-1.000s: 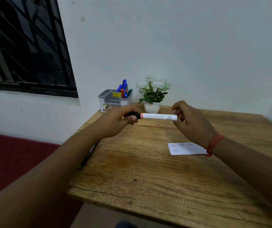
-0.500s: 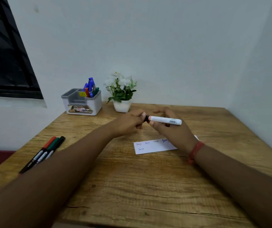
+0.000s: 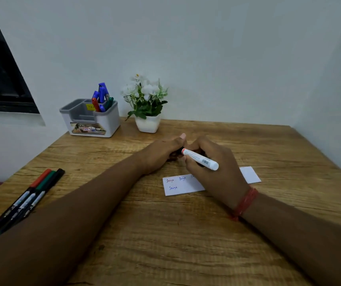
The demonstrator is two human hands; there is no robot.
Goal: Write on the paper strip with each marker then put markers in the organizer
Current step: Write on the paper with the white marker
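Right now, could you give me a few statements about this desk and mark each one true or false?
1. The right hand holds a white marker. True.
2. The organizer is empty. False: several markers stand in its right rear compartment.
3. Three markers lie side by side near the table's left edge. True.
4. The paper strip is blank. False: handwritten words already show on it.
5. The plant stands left of the organizer. False: it stands to its right.
6. The left hand meets the white marker's dark end. True.
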